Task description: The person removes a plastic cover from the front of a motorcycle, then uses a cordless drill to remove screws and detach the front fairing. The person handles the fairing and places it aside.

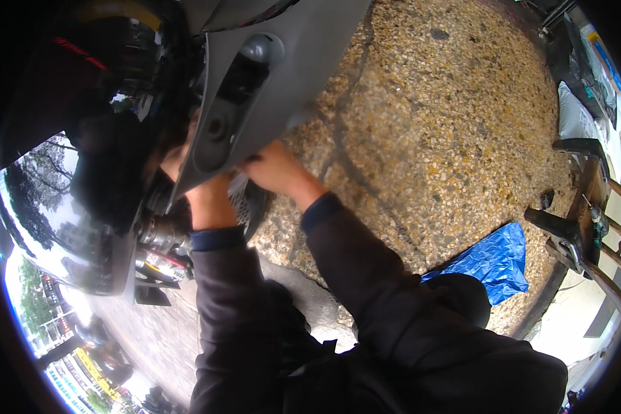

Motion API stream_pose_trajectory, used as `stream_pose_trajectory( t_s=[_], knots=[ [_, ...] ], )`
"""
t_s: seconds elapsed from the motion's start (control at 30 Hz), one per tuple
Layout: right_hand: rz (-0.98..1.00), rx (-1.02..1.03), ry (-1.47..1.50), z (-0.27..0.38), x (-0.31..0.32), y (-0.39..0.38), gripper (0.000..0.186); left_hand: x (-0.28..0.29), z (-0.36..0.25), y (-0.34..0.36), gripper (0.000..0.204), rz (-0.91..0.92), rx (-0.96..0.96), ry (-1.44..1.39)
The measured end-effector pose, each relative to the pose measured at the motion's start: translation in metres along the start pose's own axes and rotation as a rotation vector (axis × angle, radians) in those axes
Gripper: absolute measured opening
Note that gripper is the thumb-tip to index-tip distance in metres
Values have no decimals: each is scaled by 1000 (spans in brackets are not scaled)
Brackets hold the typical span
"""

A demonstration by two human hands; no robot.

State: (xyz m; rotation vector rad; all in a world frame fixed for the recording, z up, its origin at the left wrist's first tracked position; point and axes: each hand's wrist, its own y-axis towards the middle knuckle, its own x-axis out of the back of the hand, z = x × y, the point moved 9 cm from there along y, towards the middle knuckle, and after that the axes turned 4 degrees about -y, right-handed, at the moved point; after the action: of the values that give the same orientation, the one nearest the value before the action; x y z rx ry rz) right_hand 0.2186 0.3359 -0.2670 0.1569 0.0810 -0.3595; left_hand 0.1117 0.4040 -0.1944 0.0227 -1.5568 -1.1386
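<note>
A grey plastic body panel (297, 48) with a long recessed slot hangs beside a glossy black vehicle body (96, 172), which looks like a scooter or motorbike. My left hand (200, 190) reaches up behind the panel's lower left, its fingers mostly hidden there. My right hand (276, 172) is at the panel's lower right edge, fingers curled on it and partly out of sight. Below the panel are metal mechanical parts (159, 231) and a dark perforated piece (250, 207).
A crumpled blue plastic sheet (486, 259) lies on the pebbled floor (435, 138) at right. Beside it stands a wooden bench or chair (593, 186) holding a teal-and-black tool (597, 224), with bags (576, 114) farther back. A pale pavement (138, 331) shows at lower left.
</note>
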Motion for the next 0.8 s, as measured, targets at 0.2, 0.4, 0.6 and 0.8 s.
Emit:
stream_pose_trajectory(
  t_s=[0.2,0.4,0.6,0.8],
  knots=[
    [-48,-586,58,-114,123,-22,39,-11,6,1,32,65,64,-30],
    [-616,-560,-721,-172,309,-7,24,-2,12,0,20,33,415,-418],
    [-373,-552,-1139,-193,342,27,25,6,8,0,15,76,352,-390],
    [-205,-580,-1284,-208,325,46,45,2,20,-11,16,101,455,-435]
  ],
)
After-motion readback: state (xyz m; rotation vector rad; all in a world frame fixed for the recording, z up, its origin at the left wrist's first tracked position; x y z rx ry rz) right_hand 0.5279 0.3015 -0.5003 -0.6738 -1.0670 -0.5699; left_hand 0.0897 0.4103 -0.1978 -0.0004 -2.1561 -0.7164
